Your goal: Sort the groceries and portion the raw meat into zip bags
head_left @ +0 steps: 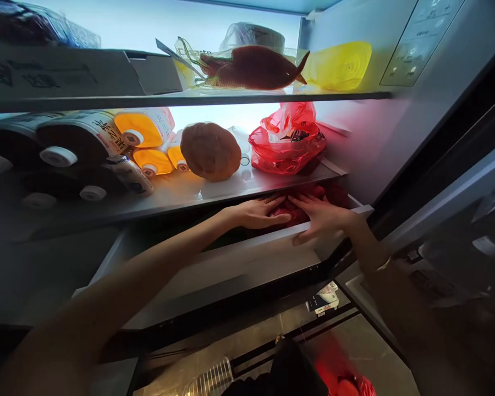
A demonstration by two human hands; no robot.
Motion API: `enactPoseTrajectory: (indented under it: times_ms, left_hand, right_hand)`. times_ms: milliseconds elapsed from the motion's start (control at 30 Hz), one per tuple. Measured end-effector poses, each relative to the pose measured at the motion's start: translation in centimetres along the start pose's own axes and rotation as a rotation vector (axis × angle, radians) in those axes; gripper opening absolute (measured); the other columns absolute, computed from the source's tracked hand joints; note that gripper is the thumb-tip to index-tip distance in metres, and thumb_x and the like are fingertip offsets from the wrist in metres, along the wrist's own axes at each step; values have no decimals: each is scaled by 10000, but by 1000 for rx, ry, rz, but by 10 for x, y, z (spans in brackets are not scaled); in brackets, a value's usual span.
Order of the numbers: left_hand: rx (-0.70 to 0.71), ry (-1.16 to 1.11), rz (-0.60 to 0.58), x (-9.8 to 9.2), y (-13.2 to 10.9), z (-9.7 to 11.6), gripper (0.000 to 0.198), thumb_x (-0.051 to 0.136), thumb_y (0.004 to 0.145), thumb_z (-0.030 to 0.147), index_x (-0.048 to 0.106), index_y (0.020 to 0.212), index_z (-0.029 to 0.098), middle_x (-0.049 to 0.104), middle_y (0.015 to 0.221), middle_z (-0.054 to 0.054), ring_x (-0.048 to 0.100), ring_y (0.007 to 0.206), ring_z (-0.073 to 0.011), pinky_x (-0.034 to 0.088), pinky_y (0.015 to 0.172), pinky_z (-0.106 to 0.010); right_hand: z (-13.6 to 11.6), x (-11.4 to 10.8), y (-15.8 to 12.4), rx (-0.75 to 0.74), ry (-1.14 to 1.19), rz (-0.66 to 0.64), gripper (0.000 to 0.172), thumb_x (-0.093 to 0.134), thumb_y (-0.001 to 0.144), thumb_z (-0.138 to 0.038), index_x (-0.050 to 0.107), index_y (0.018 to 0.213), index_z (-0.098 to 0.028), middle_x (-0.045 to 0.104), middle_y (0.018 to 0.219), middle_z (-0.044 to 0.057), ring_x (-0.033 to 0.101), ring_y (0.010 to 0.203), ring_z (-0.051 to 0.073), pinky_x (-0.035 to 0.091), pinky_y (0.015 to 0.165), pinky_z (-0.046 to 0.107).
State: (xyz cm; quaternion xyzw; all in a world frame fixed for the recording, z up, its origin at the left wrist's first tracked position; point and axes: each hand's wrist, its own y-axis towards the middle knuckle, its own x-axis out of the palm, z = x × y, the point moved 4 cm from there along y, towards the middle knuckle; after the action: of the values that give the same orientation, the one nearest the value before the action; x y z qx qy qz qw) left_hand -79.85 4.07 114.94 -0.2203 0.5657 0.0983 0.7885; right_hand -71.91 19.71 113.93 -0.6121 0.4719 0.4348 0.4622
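A fridge drawer [247, 258] is pulled partly out, with a red plastic bag [299, 215] at its right end. My left hand [259, 213] lies over the bag, fingers stretched to the right, its thumb along the front side. From the right, my right hand [324, 214] reaches over the drawer's front wall. Its fingers are spread onto the bag and its thumb is outside the wall. Both hands appear to press on the bag rather than grip it. What the bag contains is hidden.
Above the drawer, a shelf holds dark bottles [82, 135], orange juice bottles [142, 129], a round brown bundle [210, 151] and another red bag [289, 143]. The upper shelf carries a netted dark red item [259, 67] and a yellow container [340, 66]. A wire rack [210, 377] is below.
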Motion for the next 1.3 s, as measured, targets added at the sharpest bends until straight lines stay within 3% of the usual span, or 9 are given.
enactPoseTrajectory:
  times_ms: [167, 367, 567, 700, 833, 967, 1133, 1200, 1300]
  left_hand:
    - [-11, 20, 27, 3, 7, -8, 813, 132, 879, 699, 10, 1515, 208, 237, 1548, -118, 321, 1380, -293, 305, 1064, -376]
    - [15, 197, 95, 2, -2, 12, 661, 156, 954, 499, 208, 1489, 115, 192, 1555, -139, 269, 1407, -266, 256, 1102, -363]
    - [-17, 109, 43, -1, -6, 11, 819, 116, 887, 682, 169, 1497, 137, 191, 1548, -150, 248, 1416, -271, 294, 1080, -389]
    - [-80, 170, 140, 0, -19, 21, 880, 134, 866, 717, 205, 1485, 95, 225, 1532, -182, 298, 1393, -301, 319, 1061, -404]
    - [-87, 347, 242, 14, -32, 36, 1042, 383, 744, 804, 258, 1461, 58, 263, 1506, -240, 293, 1382, -370, 315, 1064, -432]
    - [-17, 438, 403, 20, -26, 31, 825, 446, 832, 669, 339, 1424, 105, 456, 1407, -206, 488, 1246, -316, 406, 975, -388]
    - [70, 590, 570, 13, -27, 14, 684, 433, 865, 622, 453, 1351, 141, 553, 1296, -184, 484, 1205, -324, 361, 1006, -437]
    - [64, 617, 597, 13, -31, 8, 708, 397, 865, 644, 405, 1396, 175, 468, 1393, -180, 415, 1283, -338, 297, 1059, -470]
    - [74, 587, 601, 16, -32, 2, 765, 325, 852, 698, 265, 1473, 255, 271, 1535, -123, 252, 1402, -335, 185, 1123, -504]
  right_hand:
    - [7, -4, 15, -10, 30, -14, 1265, 699, 519, -728, 108, 1518, -224, 161, 1571, 110, 108, 1430, 391, 114, 1149, 559]
    - [1, -8, 12, -31, 20, -8, 1279, 701, 506, -736, 156, 1512, -165, 199, 1556, 144, 173, 1417, 389, 178, 1142, 525]
    - [0, -13, 17, -79, 35, -2, 1189, 687, 524, -739, 257, 1489, -192, 357, 1497, 119, 377, 1339, 339, 319, 1091, 429]
    - [-2, -11, 9, -37, -6, 156, 1099, 656, 569, -744, 328, 1462, -193, 396, 1472, 126, 419, 1307, 335, 344, 1064, 425]
    - [-2, -9, 2, -19, -54, 257, 1085, 625, 582, -768, 358, 1448, -172, 398, 1466, 147, 391, 1323, 350, 326, 1068, 447]
    - [0, -8, 6, -50, -42, 262, 1022, 609, 576, -793, 455, 1386, -189, 535, 1353, 135, 519, 1195, 332, 384, 1006, 423]
    - [-6, 5, 5, 73, -73, 661, 802, 529, 683, -780, 635, 1182, -161, 609, 1235, 141, 504, 1170, 311, 323, 1043, 428]
    - [-10, 13, 3, 141, -82, 827, 869, 535, 662, -792, 590, 1244, -149, 551, 1300, 164, 438, 1235, 325, 262, 1082, 450]
    - [-9, 18, 2, 264, -114, 992, 1130, 557, 590, -821, 344, 1438, -105, 355, 1447, 226, 281, 1343, 381, 152, 1100, 553]
